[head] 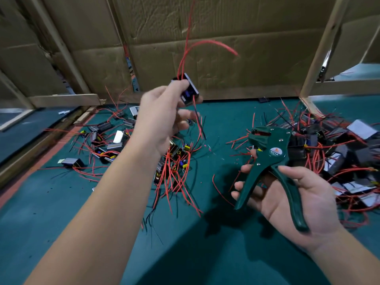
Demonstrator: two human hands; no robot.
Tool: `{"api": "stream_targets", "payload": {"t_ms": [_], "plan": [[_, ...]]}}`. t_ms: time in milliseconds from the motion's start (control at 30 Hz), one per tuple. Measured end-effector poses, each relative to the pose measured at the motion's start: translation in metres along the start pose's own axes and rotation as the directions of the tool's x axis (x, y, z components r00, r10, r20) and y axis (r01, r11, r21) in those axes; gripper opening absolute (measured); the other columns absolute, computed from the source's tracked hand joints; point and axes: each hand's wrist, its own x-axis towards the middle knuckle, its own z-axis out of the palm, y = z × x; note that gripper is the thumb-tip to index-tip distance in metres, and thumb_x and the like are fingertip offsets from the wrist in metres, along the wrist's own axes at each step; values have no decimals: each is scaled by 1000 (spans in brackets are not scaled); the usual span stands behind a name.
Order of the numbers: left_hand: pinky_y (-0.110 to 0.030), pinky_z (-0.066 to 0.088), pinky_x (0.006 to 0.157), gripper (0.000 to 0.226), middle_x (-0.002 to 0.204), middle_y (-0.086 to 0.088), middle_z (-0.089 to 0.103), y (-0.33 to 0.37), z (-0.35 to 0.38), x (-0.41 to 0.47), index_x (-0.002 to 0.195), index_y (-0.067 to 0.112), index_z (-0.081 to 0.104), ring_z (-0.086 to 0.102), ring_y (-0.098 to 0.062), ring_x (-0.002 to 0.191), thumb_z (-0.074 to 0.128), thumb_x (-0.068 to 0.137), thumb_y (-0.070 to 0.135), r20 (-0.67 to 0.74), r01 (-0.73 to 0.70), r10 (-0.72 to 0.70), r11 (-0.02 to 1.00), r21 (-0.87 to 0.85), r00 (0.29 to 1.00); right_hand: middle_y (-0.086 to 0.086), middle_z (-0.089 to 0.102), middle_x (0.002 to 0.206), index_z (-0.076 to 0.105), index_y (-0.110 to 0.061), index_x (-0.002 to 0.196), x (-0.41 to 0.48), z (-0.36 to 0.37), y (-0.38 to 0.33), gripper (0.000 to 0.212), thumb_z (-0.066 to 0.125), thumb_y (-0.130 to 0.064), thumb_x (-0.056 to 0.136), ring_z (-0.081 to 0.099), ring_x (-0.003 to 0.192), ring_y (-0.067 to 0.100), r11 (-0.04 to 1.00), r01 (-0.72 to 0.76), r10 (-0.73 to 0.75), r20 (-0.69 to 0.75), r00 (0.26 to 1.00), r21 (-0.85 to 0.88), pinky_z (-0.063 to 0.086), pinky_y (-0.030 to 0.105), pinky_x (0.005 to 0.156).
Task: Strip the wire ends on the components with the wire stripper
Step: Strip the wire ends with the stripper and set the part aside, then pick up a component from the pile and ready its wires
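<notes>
My left hand (162, 118) holds a small black component (190, 92) raised above the green table, thumb and fingers pinching its body. Red wires (186, 48) rise and curl up from the component, and a red and a black wire hang below it. My right hand (296, 194) grips the dark green wire stripper (267, 161) by its two handles, jaws pointing up and left, about a hand's width right of the component. Nothing is between the jaws.
A heap of components with red wires (174, 161) lies under my left hand, with more scattered at the left (107, 140). Another heap (339, 153) lies at the right. Cardboard walls (226, 58) and wooden slats (65, 99) close off the back of the green table (185, 243).
</notes>
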Motion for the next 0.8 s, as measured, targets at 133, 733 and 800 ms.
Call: {"api": "stream_targets", "payload": {"t_ms": [133,733,800], "plan": [[-15,46,40,16,78,-7,71,-8,10,-13,106,4,57,66,-10,55,48,98,16,209,252,-191,913,-322,959,23,64,100,67,-4,104,-1,0,-1,68,82,-24,41,65,76,41,1000,-15,15,26,1000,7,55,53,69],[-19,47,66,56,105,-5,69,-95,3,-47,96,19,52,59,-18,90,64,50,-11,585,439,-117,780,-446,803,30,52,131,60,-7,122,-3,0,-15,64,61,-24,60,67,82,37,993,33,-38,46,998,111,56,48,74],[-24,49,82,57,116,-14,64,-92,-3,-49,96,11,59,59,-26,101,58,40,-1,710,529,-76,724,-443,700,32,54,128,67,-3,110,-3,-1,-17,54,61,-25,61,67,85,37,995,42,-46,49,998,94,56,47,75]]}}
